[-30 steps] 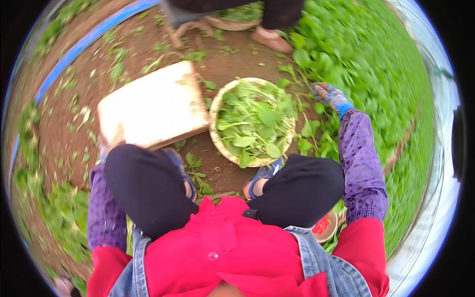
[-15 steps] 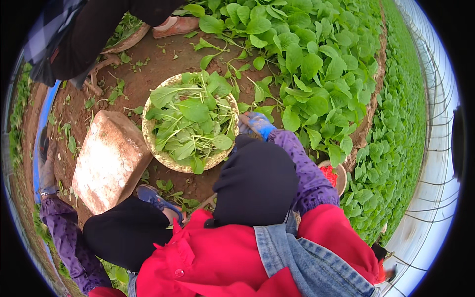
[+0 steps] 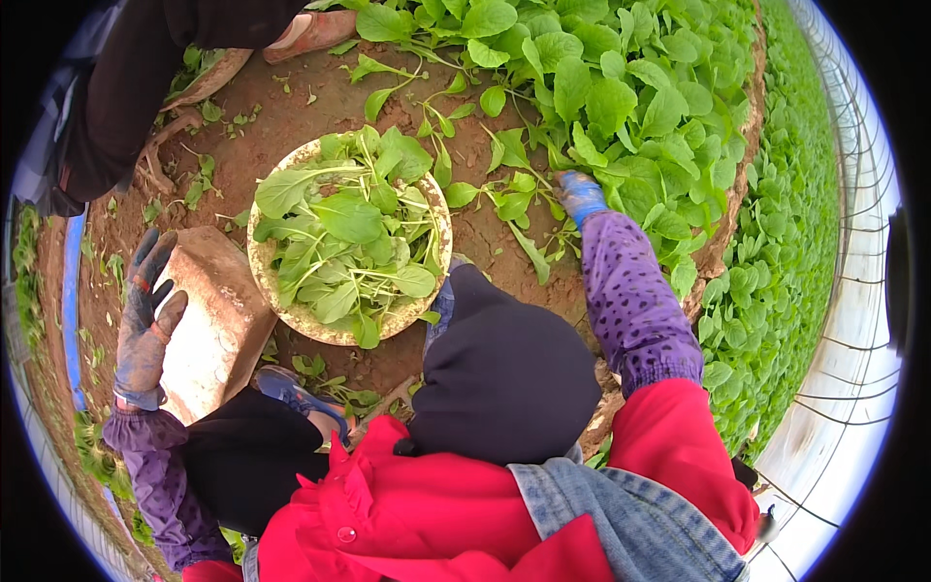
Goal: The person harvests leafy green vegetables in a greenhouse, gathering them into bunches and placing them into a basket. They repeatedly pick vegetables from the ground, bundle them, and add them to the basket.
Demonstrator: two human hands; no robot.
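The right hand (image 3: 580, 192) wears a blue glove above a purple sleeve (image 3: 632, 301) with dark dots; the left hand (image 3: 145, 325) wears a grey-blue glove with reddish fingertips. Green leaves (image 3: 344, 233) fill a pale tan basket (image 3: 260, 272) on brown soil (image 3: 485, 242). The jacket (image 3: 436, 504) is bright red.

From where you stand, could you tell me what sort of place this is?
Most likely a vegetable bed inside a greenhouse tunnel: rows of leafy greens grow in bare soil, a round basket holds cut leaves, and a white framed covering curves along the right.
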